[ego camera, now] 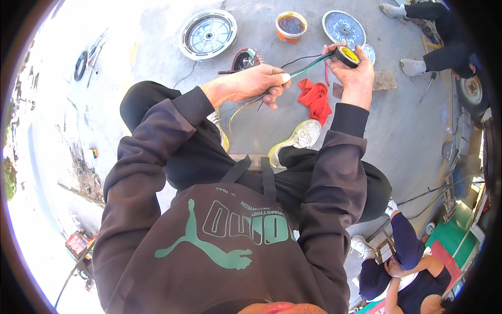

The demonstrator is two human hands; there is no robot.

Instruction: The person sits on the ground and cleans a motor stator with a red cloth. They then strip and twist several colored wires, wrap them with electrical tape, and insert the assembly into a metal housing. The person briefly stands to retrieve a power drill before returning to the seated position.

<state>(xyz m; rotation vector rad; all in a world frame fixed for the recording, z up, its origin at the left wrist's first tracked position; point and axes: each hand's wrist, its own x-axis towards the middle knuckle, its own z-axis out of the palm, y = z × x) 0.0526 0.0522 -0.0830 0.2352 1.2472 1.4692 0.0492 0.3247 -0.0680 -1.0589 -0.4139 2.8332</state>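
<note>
My left hand pinches a bundle of insulated wires, black, green and other colours, with loose thin ends fanning out below the fingers. At the other end of the stretched bundle, my right hand holds a roll of black electrical tape with a yellow core. The tape roll touches the wires there; whether tape is wound on them I cannot tell. Beyond my left hand a motor stator with a shaft rests on the concrete floor. A crumpled red cloth lies below the wires.
Farther out are a wheel hub shell, a tub of brown grease and a round metal cover. A screwdriver lies at right, near a seated person's shoes. Another person sits at lower right.
</note>
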